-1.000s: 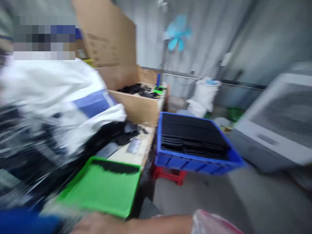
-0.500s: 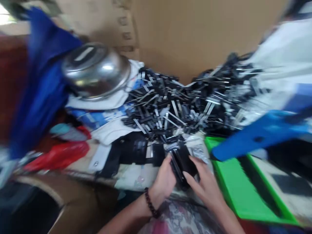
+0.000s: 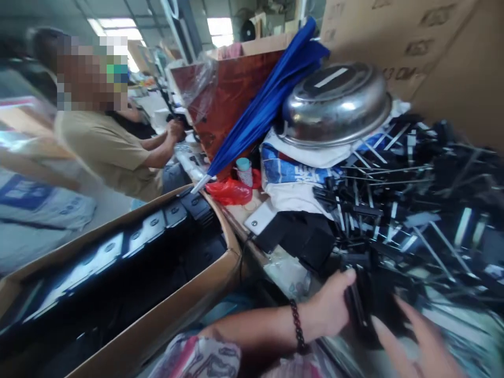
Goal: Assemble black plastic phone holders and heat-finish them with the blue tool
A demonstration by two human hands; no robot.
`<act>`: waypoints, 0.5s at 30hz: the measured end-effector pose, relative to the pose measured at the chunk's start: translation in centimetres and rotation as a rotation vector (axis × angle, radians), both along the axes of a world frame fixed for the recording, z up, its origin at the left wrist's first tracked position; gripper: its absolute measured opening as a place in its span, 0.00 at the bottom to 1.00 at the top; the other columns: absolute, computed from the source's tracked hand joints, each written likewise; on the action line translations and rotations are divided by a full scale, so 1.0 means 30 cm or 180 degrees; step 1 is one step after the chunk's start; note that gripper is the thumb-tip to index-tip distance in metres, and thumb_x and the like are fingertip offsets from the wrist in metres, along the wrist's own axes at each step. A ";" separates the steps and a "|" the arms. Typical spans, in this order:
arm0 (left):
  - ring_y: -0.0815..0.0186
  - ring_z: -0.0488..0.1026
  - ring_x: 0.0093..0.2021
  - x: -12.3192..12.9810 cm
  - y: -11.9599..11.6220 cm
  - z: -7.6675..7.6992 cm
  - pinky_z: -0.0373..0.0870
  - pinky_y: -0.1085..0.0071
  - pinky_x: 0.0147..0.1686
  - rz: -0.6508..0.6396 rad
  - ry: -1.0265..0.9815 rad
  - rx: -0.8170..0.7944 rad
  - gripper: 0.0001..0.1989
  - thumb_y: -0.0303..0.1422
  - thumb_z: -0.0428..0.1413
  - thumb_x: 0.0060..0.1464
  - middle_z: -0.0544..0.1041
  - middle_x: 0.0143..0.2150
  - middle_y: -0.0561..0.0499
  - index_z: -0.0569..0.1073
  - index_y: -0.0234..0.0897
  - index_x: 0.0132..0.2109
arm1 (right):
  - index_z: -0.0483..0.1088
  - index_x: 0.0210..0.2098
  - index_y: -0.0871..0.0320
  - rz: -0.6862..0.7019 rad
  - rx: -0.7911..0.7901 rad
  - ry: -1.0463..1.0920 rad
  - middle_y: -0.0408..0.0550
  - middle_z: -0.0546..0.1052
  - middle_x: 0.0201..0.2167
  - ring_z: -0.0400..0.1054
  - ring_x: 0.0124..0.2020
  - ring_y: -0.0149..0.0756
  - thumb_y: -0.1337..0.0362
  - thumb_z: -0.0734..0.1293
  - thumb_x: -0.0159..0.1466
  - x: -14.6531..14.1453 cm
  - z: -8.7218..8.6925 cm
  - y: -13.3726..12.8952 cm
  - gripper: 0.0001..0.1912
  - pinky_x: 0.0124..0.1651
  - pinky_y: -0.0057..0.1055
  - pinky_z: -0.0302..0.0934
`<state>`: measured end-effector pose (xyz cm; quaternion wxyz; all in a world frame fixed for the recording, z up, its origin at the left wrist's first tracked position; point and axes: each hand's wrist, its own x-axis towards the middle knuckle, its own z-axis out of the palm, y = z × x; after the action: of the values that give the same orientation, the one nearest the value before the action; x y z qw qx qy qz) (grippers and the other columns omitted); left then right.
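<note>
At the far left, a co-worker point(image 3: 104, 149) in a khaki T-shirt reaches forward with both hands, working apart from the person. Nearer, a cardboard box point(image 3: 157, 312) holds black moulded parts point(image 3: 147, 226), laid in overlapping rows, seemingly to keep them flat and orderly. Beyond its corner, a furled blue umbrella point(image 3: 268, 107) leans against a reddish wooden panel point(image 3: 232, 92), its pointed tip angled down toward a crumpled red plastic bag point(image 3: 232, 192).

On the pale tabletop point(image 3: 240, 212), a domed stainless steel basin point(image 3: 336, 105) sits upside down on folded white-and-blue cloth point(image 3: 303, 170), apparently stowed out of the way. Its polished curve contrasts with the matte black pieces beside it. A loose pile of black parts with thin metal strips point(image 3: 409, 210) spreads toward the right, its bristling tangle suggesting they were tipped out rather than arranged.

At the table's near edge, in front of the pile, the left hand point(image 3: 328, 303), wearing a dark beaded bracelet, grasps a stack of black parts point(image 3: 366, 299) with its fingers curled around the side. The right hand point(image 3: 417, 349) is blurred at the stack's other side, so I cannot tell whether its spread fingers grip or merely touch it.
</note>
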<state>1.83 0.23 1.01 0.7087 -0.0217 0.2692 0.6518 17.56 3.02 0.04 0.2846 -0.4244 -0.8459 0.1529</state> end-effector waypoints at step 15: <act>0.53 0.66 0.60 0.031 -0.022 0.037 0.52 0.58 0.65 -0.0249 0.0368 0.0135 0.18 0.41 0.60 0.53 0.80 0.49 0.46 0.78 0.34 0.46 | 0.58 0.59 0.60 -0.0183 0.0031 -0.0070 0.61 0.70 0.52 0.66 0.53 0.50 0.60 0.61 0.65 -0.043 0.069 -0.087 0.24 0.53 0.51 0.67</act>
<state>2.76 -0.44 2.11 0.7172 0.0416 0.2965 0.6293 16.27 0.41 2.11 0.2817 -0.4488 -0.8371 0.1359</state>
